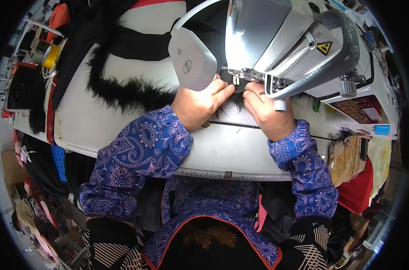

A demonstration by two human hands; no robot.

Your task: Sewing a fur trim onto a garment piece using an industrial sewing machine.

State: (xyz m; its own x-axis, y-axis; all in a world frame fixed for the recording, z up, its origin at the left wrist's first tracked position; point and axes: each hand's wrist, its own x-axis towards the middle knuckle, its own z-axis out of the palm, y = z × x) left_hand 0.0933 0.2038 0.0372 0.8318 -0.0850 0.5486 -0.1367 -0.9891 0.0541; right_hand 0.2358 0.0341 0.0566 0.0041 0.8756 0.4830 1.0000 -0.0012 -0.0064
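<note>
My left hand is at the sewing machine's presser foot, on its left side, fingers together and closed on black fabric with long fur-like fringe. My right hand is just right of the foot, fingers curled and pressed onto the same fabric, partly hidden behind the machine's parts. The black fur strip runs from the left across the pale work table to my hands. The machine head hangs over both hands, with a lamp lighting the needle area.
Black cloth lies across the table's back left. At left are a yellow tape roll, a black speaker-like box and a blue perforated piece. A control panel sits at right, with a taped brown bundle and red cloth below.
</note>
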